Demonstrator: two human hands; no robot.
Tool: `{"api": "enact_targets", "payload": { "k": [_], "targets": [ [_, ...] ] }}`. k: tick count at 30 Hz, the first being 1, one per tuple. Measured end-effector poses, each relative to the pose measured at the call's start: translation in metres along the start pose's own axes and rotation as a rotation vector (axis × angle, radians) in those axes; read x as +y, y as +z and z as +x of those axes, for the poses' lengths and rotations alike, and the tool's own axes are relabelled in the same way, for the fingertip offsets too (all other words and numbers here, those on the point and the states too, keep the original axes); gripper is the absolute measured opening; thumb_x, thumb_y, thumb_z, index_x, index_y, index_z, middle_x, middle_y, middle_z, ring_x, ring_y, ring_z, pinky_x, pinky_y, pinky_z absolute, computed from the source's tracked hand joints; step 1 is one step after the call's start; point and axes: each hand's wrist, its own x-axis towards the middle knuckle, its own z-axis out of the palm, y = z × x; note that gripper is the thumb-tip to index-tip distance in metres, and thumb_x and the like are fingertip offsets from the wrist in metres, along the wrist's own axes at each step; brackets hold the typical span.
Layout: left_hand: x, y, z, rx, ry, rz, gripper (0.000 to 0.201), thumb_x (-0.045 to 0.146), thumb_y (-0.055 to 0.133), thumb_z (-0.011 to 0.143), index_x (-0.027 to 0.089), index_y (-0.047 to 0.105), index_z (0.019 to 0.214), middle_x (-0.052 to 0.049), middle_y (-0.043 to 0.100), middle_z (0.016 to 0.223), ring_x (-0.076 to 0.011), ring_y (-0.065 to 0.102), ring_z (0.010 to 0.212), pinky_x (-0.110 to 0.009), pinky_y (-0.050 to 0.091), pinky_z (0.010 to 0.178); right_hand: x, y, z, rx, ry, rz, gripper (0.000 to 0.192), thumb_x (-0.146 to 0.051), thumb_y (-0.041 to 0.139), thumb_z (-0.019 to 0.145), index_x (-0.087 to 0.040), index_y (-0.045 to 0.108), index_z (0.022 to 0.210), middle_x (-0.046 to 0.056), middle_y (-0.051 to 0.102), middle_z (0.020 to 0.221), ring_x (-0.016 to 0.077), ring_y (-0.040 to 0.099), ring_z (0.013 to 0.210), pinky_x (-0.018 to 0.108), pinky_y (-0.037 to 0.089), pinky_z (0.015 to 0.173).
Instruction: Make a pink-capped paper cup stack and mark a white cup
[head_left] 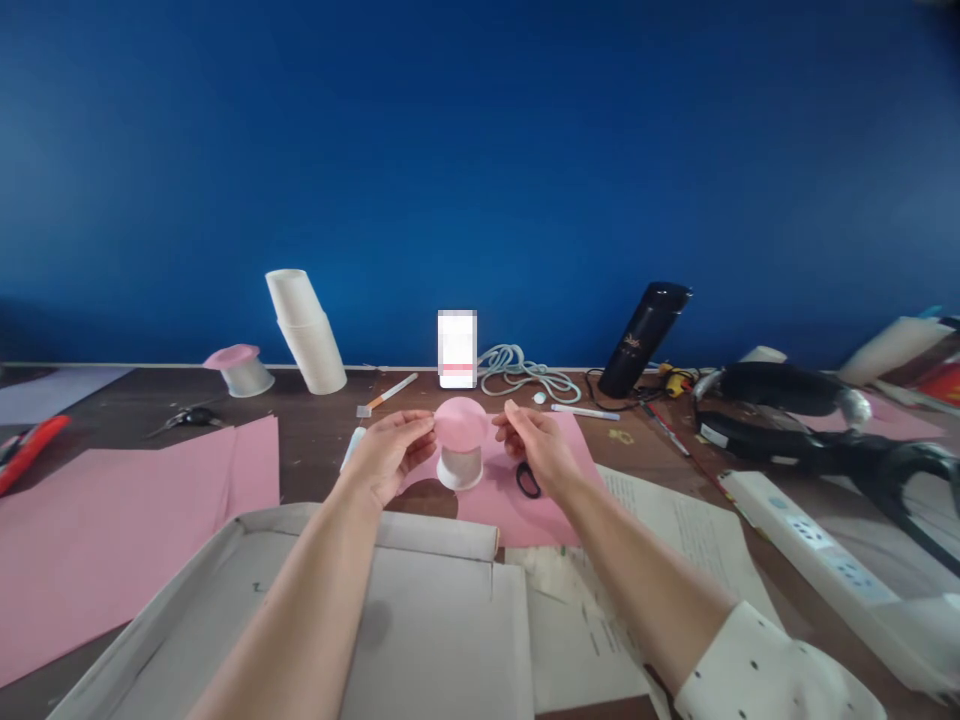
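A pink paper disc [460,426] rests tilted over the top of a small white paper cup [460,470], which stands on the table in front of me. My left hand [397,448] pinches the disc's left edge between thumb and fingers. Just off the disc's right edge is my right hand [534,437], its fingers loosely bent, thumb a little apart, with nothing visible in them. Black-handled scissors [528,480] lie under that hand on a cut pink sheet [499,520]; their blades are hard to see.
A similar cup with a pink top [247,372] stands back left, beside stacked paper cups [306,330]. Behind are a bright phone [457,350], a coiled white cable [525,375] and a black bottle [645,340]. A cardboard box lid [442,630] lies in front; a power strip [825,560] is right.
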Motion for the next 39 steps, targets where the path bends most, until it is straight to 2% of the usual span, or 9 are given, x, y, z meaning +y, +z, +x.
{"api": "enact_targets", "payload": {
  "k": [6,12,20,27,33,39],
  "targets": [
    [-0.001,-0.001,-0.001,-0.019,-0.046,-0.054,0.013,0.012,0.067,0.073,0.01,0.067,0.086,-0.003,0.063,0.073,-0.0061,0.059,0.059,-0.017,0.054,0.058,-0.006,0.009,-0.004,-0.038,0.077,-0.046,0.046,-0.062,0.057,0.075,-0.016,0.06,0.065,-0.002,0.051,0.052,0.0074,0.042,0.044,0.023,0.031,0.044],
    [0.001,0.001,-0.003,-0.028,-0.07,0.027,0.009,0.01,0.066,0.073,0.01,0.066,0.082,-0.001,0.059,0.067,-0.0059,0.057,0.058,-0.018,0.055,0.059,-0.001,0.01,-0.003,-0.087,0.091,-0.016,0.044,-0.059,0.059,0.074,-0.018,0.052,0.059,-0.005,0.045,0.049,0.0072,0.037,0.043,0.023,0.027,0.044],
    [-0.002,0.0,-0.002,-0.022,-0.11,0.121,0.009,0.015,0.067,0.073,0.011,0.062,0.08,0.001,0.053,0.059,-0.0062,0.054,0.053,-0.017,0.052,0.053,0.002,0.011,-0.004,-0.096,0.069,-0.118,0.041,-0.052,0.062,0.074,-0.018,0.05,0.054,-0.004,0.046,0.048,0.0082,0.039,0.045,0.024,0.028,0.046],
    [-0.007,-0.003,0.004,-0.027,-0.108,0.107,0.011,0.014,0.068,0.071,0.012,0.062,0.079,0.002,0.052,0.058,-0.0054,0.051,0.05,-0.017,0.05,0.051,0.009,0.01,0.0,-0.079,0.078,-0.123,0.038,-0.05,0.062,0.074,-0.019,0.05,0.055,-0.005,0.047,0.047,0.0089,0.04,0.044,0.025,0.028,0.046],
    [-0.012,-0.004,0.008,-0.034,-0.11,0.078,0.011,0.015,0.068,0.07,0.012,0.062,0.078,0.002,0.051,0.057,-0.0051,0.049,0.048,-0.016,0.048,0.048,0.01,0.011,0.001,-0.067,0.127,-0.044,0.038,-0.054,0.063,0.072,-0.019,0.052,0.06,-0.005,0.048,0.049,0.0085,0.039,0.043,0.025,0.028,0.044],
    [-0.014,-0.004,0.009,-0.06,-0.127,0.061,0.012,0.015,0.07,0.069,0.012,0.062,0.079,0.003,0.05,0.058,-0.0047,0.048,0.05,-0.016,0.047,0.05,0.008,0.013,0.0,-0.087,0.149,-0.021,0.04,-0.052,0.065,0.071,-0.019,0.049,0.057,-0.005,0.047,0.048,0.0079,0.039,0.043,0.024,0.027,0.043]
  ]
}}
